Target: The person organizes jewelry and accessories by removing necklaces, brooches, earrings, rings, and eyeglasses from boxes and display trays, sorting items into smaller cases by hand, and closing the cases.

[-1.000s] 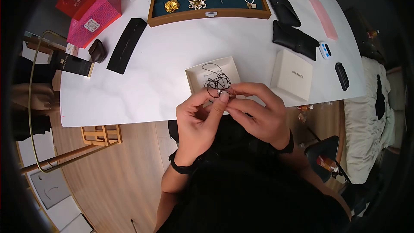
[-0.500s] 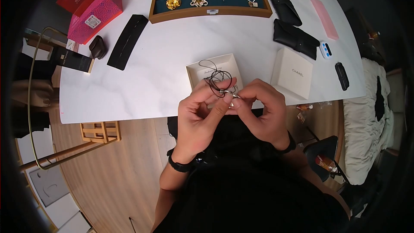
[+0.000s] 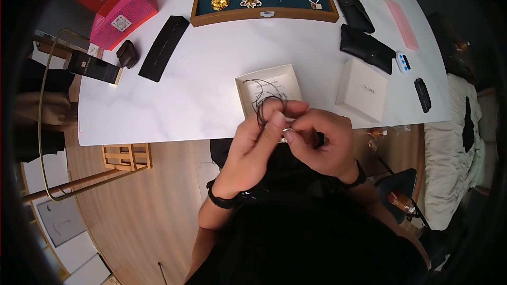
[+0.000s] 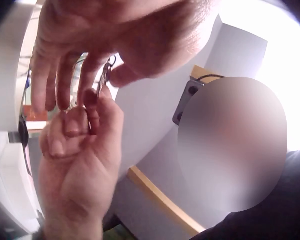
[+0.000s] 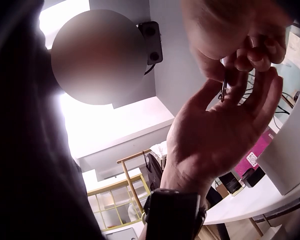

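Note:
Both hands meet over the table's front edge, working on a thin black cord necklace (image 3: 262, 92) with a small silver metal piece. My left hand (image 3: 252, 150) pinches it between thumb and forefinger, and cord loops stand up above those fingers. My right hand (image 3: 327, 140), its fingers curled, pinches the metal piece (image 5: 223, 89) from the other side. Seen from the left wrist, the slim silver piece (image 4: 104, 77) runs between the two hands' fingertips. Fingers hide part of it. Behind the hands lies an open white box (image 3: 241, 89) with printing inside, partly covered by them.
A white CHANEL lid (image 3: 364, 91) lies to the right, near two black pouches (image 3: 368, 47). At the back stands a wooden jewelry tray (image 3: 264, 17) with brooches and earrings. To the left are a black strip-shaped case (image 3: 163, 47), a dark brown case (image 3: 127, 54) and a pink box (image 3: 124, 13).
My right fingers, more outstretched a second ago, have curled in to pinch the metal piece. Both hands have come slightly lower, and the cord loops have shifted. The head view has moved a little.

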The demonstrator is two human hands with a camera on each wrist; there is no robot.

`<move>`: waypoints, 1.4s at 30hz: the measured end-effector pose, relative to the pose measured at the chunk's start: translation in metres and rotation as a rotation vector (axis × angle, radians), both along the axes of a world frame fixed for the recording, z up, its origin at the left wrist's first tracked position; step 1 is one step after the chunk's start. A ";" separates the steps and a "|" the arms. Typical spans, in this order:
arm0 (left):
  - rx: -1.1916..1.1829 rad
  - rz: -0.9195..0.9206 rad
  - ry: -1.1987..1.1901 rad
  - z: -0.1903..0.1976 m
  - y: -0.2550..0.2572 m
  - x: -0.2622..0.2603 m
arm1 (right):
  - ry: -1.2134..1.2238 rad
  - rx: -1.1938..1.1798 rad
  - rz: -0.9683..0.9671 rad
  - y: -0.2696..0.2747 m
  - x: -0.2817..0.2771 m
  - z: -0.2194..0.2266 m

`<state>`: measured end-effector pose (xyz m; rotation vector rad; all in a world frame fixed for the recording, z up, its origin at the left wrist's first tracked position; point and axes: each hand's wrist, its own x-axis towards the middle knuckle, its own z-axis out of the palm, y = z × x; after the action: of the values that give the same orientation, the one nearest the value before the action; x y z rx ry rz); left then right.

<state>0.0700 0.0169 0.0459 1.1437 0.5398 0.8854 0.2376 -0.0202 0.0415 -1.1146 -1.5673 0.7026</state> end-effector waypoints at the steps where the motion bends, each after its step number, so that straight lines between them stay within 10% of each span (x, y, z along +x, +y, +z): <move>1: -0.124 -0.010 -0.070 0.002 0.000 0.002 | -0.050 0.000 0.020 -0.001 0.000 -0.001; 9: -0.461 -0.152 -0.811 -0.005 0.035 -0.019 | -0.073 -0.080 0.079 -0.005 0.007 -0.008; 42: -0.281 0.229 -0.748 -0.020 0.110 -0.108 | 0.099 -0.145 0.009 -0.007 0.046 -0.020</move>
<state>-0.0376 0.1268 0.0259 0.4393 0.1626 1.3019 0.2833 -0.0268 0.0217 -1.1610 -1.4567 0.8756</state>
